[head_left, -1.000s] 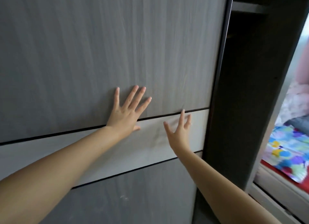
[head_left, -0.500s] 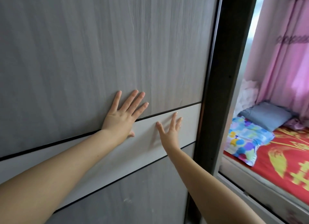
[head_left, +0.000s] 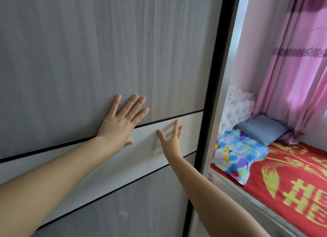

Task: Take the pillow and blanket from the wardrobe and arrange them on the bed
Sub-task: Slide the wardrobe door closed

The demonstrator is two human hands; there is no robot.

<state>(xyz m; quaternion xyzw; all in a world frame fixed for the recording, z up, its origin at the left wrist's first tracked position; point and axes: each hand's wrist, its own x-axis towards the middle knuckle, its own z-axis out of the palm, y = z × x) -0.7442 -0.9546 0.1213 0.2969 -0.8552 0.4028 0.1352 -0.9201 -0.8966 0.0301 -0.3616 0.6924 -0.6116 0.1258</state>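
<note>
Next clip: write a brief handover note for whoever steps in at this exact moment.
Left hand: open, palm flat on the wardrobe door.
Right hand: open, fingers spread against the door's pale band.
Both hands empty.
Bed at right already carries a colourful pillow and a grey-blue one.
Done: appears finished; door shows no gap.
Left: confirm no blanket shows on the bed.
</note>
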